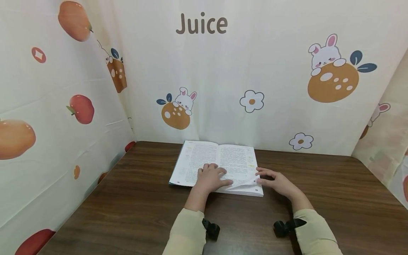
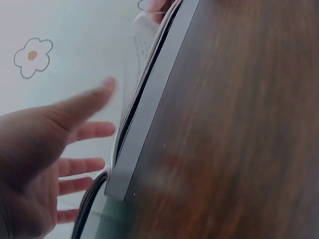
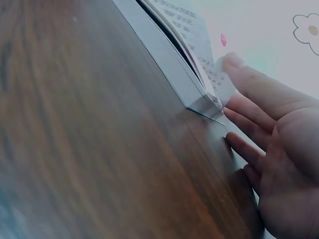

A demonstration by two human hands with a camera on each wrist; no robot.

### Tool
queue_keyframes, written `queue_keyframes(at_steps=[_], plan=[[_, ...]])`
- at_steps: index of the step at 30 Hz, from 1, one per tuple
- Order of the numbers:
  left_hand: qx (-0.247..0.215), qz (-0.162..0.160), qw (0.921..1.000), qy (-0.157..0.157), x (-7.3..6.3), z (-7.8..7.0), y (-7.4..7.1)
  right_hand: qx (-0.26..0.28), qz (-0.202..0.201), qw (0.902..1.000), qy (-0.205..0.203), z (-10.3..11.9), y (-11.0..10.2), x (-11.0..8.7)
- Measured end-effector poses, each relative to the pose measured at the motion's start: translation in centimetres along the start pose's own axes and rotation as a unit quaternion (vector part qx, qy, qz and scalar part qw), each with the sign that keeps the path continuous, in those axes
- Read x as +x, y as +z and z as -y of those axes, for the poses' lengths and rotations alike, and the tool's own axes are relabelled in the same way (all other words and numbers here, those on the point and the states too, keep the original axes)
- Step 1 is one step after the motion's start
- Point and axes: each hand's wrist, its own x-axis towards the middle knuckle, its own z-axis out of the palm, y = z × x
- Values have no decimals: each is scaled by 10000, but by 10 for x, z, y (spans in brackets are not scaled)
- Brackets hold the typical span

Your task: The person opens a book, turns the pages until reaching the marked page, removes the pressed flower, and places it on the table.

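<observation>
**Open book (image 1: 234, 156) with a lifted lower-right page corner (image 1: 251, 181)**

Lies on the dark wooden bench (image 1: 127, 198), before a printed curtain (image 1: 216, 67). Pinched at that corner between thumb and fingers of the right hand (image 1: 278, 183); under the loosely spread, ungripping fingers of the left hand (image 1: 211, 179) near the spine. Could crease or tear — from pulling against left-hand pressure — or flop back, from too slack a pinch.

From my remote seat I see the book (image 1: 204, 157) on the table (image 1: 134, 212), near its far edge, the cloth (image 1: 216, 71) behind. The left hand (image 1: 210, 177) is over the book's near middle, the right hand (image 1: 278, 183) at its near right corner.
</observation>
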Motion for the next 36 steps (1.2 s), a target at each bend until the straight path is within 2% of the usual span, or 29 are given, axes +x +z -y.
queue_keyframes(at_steps=[4,8,11,14,20,31,36], plan=[[-134,-167,9997,151,1,-9,0,8,-112,9995,311,4,2,3],[-97,-163,9983,558,3,-16,4,117,-206,9987,451,7,3,4],[14,-160,9963,847,4,-20,7,158,-192,9986,460,8,3,4],[-176,-179,9950,964,4,-22,10,162,-95,9993,311,6,3,3],[-612,-224,9946,808,5,-26,13,181,88,9998,18,3,1,-2],[-580,-439,9956,592,6,-29,15,98,122,9999,7,0,4,1],[-938,-761,9922,297,4,-28,8,21,150,9999,-3,-1,3,2]])
